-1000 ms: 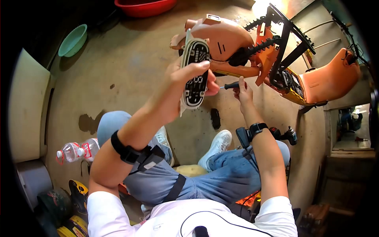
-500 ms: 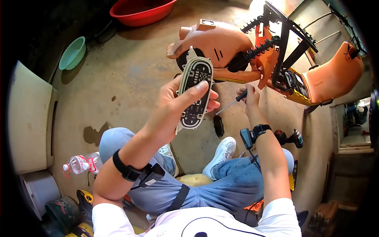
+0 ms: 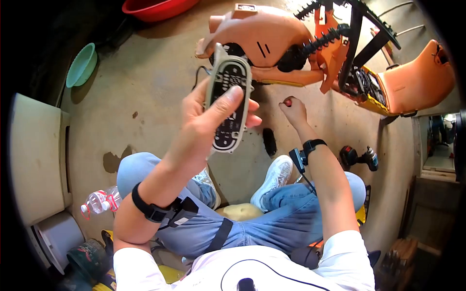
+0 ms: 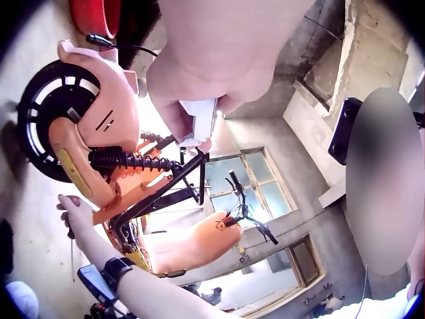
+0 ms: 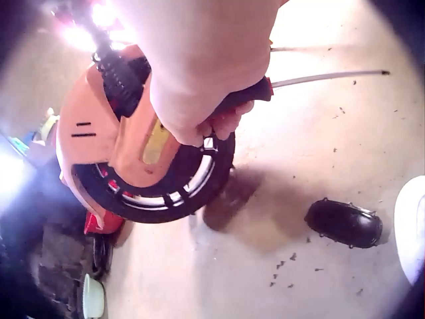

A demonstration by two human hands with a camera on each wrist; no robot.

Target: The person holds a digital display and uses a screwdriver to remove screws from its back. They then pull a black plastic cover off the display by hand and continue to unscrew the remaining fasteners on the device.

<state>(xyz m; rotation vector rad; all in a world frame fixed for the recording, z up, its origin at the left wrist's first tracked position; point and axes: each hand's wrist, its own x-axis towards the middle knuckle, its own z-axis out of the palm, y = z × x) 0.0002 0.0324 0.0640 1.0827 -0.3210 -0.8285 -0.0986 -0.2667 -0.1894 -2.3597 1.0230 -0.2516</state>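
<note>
My left hand [image 3: 201, 116] holds up an oval instrument panel [image 3: 227, 130] with a black printed face and a pale rim, the thumb across its front. A black cable with a plug [image 4: 99, 41] trails beside that hand in the left wrist view. To the right and lower, my right hand [image 3: 295, 114] grips a screwdriver [image 5: 249, 96] by its dark, red-ended handle. Its long thin shaft [image 5: 332, 78] points away from the hand in the right wrist view. Beneath it on the floor lies a black oval cover [image 3: 269, 141].
An orange scooter [image 3: 257, 36] with bare springs and frame lies ahead to the right. A cordless drill [image 3: 359, 157] rests by my right knee, and plastic bottles [image 3: 99, 200] by the left. Red [image 3: 158, 10] and green [image 3: 81, 65] basins sit farther off. Small bits dot the floor.
The screwdriver has swung from pointing left at the panel, then downward, until its shaft is hidden in the head view. The left hand keeps hold of the panel, now slightly farther left.
</note>
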